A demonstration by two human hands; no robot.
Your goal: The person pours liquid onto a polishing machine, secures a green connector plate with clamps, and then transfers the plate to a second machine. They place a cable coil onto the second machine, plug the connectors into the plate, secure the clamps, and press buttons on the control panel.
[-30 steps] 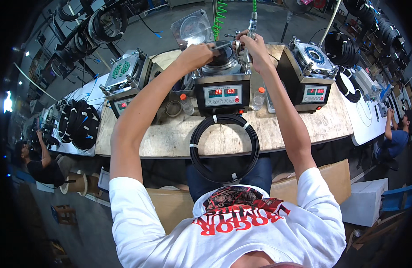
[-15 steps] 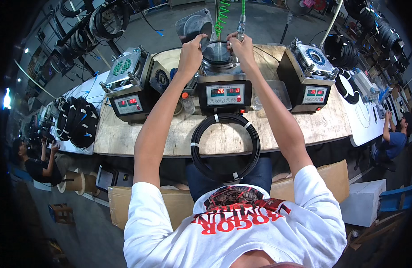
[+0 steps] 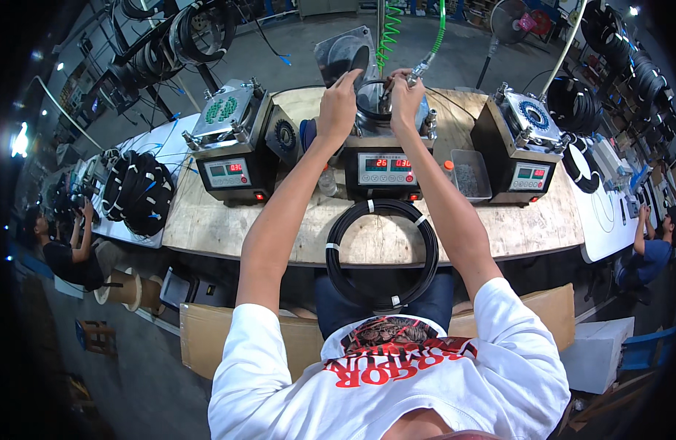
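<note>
My left hand (image 3: 339, 104) is raised, with its fingers closed on the edge of a thin dark round disc (image 3: 361, 59). Behind the disc, a square plate with a grey round face (image 3: 341, 53) stands tilted. My right hand (image 3: 406, 101) grips a metal air blow gun (image 3: 419, 71) on a green coiled hose (image 3: 438, 35). Its nozzle end is partly hidden by my fingers. Both hands are over the middle polishing machine (image 3: 383, 176), whose round top (image 3: 372, 101) is dark-rimmed. A coil of black cable (image 3: 335, 257) with white ties lies at the table's near edge, overhanging it.
Similar machines stand left (image 3: 232, 172) and right (image 3: 517, 158), holding round fixtures. An orange-capped bottle (image 3: 449, 170), a clear tray (image 3: 476, 176) and another bottle (image 3: 328, 182) sit on the wooden table (image 3: 228, 233). Co-workers sit far left (image 3: 70, 249) and far right (image 3: 642, 246).
The whole view has shifted, moving the scene right and slightly down. The blow gun, upright before, now leans to the right in my right hand. My left hand still holds the disc.
</note>
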